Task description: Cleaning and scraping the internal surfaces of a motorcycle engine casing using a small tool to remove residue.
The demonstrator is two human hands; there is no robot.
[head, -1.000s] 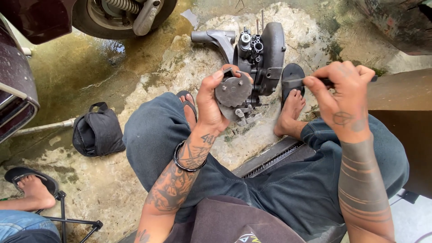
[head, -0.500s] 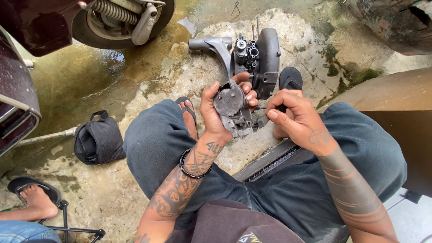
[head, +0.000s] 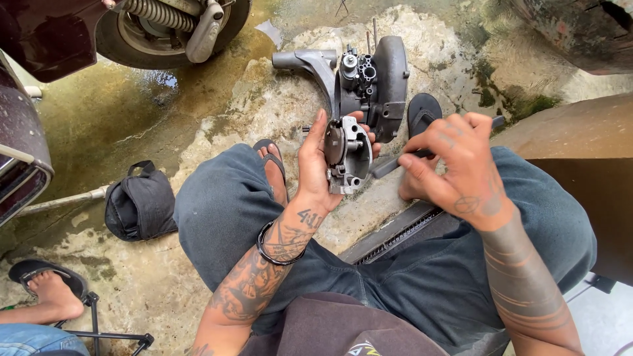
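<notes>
My left hand grips a small grey metal engine part, a carburettor-like casting with a round cap, held upright between my knees. My right hand holds a thin dark tool whose tip points at the side of that part. Beyond the hands, a larger grey engine block with an arm-like casting lies on the wet concrete. My feet in dark flip-flops rest on either side of it.
A scooter's rear wheel and spring stand at the top left. A dark bag lies on the ground at left. Another person's sandalled foot and a thin metal frame sit at the bottom left. A brown surface is at right.
My right hand has pulled back to the right from the part and now holds the tool by its handle. My left hand has turned the part slightly and lowered it.
</notes>
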